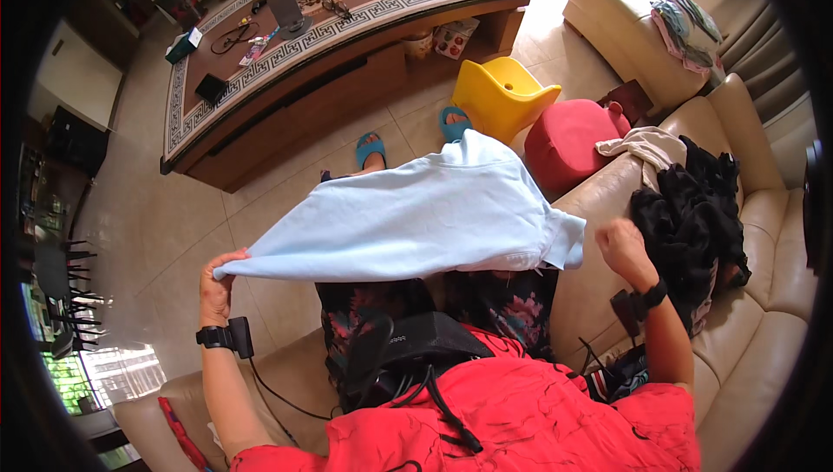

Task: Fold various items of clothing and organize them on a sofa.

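Note:
A light blue short-sleeved top stretches across in front of me, above my dark floral trousers. My left hand grips one end of it at the far left, drawing the cloth into a narrow point. At its right end a sleeve sticks out towards my right hand. That hand is raised just beyond the sleeve, apart from it, with fingers curled and nothing visible in them; it is slightly blurred.
Black clothes and a beige cloth lie on the leather sofa to my right. A red stool and a yellow plastic chair stand ahead, beside a wooden coffee table. Folded clothes rest on another sofa seat.

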`<state>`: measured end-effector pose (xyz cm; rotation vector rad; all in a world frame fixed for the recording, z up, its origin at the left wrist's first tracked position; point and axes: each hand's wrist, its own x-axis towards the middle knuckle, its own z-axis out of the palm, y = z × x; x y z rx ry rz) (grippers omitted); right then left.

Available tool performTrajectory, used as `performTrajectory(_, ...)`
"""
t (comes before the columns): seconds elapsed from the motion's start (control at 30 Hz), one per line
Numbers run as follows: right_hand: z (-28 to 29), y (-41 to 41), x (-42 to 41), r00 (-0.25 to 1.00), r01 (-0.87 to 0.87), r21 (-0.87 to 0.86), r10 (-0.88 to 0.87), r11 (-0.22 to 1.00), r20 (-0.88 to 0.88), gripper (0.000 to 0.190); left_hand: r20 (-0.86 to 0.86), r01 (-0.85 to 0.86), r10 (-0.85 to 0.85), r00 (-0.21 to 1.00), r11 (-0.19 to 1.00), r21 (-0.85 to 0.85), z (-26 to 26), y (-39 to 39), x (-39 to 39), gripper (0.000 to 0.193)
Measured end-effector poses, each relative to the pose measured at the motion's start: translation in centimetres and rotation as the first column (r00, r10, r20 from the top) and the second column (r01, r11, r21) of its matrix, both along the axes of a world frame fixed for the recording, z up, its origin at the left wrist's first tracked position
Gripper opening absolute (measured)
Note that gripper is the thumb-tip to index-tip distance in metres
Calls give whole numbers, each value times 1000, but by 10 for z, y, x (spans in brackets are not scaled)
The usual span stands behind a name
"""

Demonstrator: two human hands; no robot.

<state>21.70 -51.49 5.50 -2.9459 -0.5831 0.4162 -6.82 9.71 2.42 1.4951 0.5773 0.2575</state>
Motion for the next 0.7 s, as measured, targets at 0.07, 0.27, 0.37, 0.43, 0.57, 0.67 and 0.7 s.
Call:
performTrajectory(0.07, 16, 51, -11, 974, -98, 315, 26, 944, 226, 30, 2, 4, -5, 1000, 999, 53, 17, -4, 7, 17)
performTrajectory(0.27, -22, 155, -71, 849, -507, 180, 452, 843, 273, 70, 96, -35, 7, 995, 955, 295, 52, -11, 32, 20)
performTrajectory(0.37, -62, 135, -24, 839, -453, 262, 308, 852, 449, 40, 241, -142, 74, 968, 950, 279, 64, -4, 31, 21)
performTrajectory(0.43, -58, 116, 19, 931, -214, 247, 121, 945, 345, 22, 268, -161, 73, 961, 933, 321, 77, 1, 36, 22)
performTrajectory(0.57, 57, 142, 59, 780, -348, 414, 15, 841, 625, 29, 491, -395, 96, 866, 734, 553, 124, 44, 46, 18)
performTrajectory(0.67, 121, 147, 46, 613, -527, 556, -166, 643, 773, 36, 682, -651, 260, 683, 639, 409, 191, 42, 41, 31)
performTrajectory(0.7, 105, 133, 49, 575, -618, 473, -50, 628, 817, 36, 781, -692, 256, 569, 663, 287, 204, 44, 36, 37)
